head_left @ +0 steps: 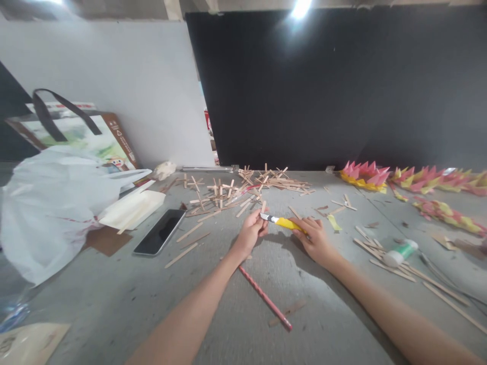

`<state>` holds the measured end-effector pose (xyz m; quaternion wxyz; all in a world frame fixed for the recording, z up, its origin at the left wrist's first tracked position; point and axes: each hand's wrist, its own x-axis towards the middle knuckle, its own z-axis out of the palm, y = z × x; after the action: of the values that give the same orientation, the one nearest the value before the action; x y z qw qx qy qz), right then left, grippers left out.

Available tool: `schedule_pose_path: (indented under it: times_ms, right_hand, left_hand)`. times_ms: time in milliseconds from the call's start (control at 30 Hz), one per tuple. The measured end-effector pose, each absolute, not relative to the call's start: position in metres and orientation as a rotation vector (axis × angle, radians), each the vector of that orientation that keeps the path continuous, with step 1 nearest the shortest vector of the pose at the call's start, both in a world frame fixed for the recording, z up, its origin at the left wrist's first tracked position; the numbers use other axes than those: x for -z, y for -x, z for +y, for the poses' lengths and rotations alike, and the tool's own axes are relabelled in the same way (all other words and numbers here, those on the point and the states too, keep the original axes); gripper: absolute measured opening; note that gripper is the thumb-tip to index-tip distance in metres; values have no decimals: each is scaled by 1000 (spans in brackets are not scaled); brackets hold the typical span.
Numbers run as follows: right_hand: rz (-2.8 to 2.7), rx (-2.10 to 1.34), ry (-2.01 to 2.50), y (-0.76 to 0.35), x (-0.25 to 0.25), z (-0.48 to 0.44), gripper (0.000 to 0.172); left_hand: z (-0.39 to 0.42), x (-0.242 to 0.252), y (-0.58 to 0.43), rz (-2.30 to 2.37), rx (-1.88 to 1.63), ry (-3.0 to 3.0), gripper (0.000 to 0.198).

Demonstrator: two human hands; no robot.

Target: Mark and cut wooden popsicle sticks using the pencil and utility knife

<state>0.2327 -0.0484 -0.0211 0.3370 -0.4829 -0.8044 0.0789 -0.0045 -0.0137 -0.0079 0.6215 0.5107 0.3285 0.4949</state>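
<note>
My right hand [312,236] is wrapped round the yellow handle of a utility knife [287,224], its blade pointing left. Pinched in my left hand [251,230] is a short wooden craft stick [263,206], its tip sticking up above the fingers. The knife's blade end meets the stick at those fingertips; whether it cuts into the wood is too small to tell. A red patterned pencil [265,298] lies on the table below my left wrist. Just beyond both hands spreads a heap of craft sticks [281,181], some joined into crosses.
A phone [160,232], white plastic bag [57,213] and printed carrier bag [110,137] are on the left. To the right lie a glue stick [401,253], loose sticks and pink-yellow folded-paper pieces [365,176]. A black panel [335,91] stands behind the table.
</note>
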Motion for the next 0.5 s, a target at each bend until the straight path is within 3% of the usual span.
schedule_pose_path:
  times_ms: [500]
  right_hand:
    - [-2110, -192, 1235, -235, 24, -47, 38]
  left_hand:
    - [-10, 16, 4, 773, -1131, -1233, 47]
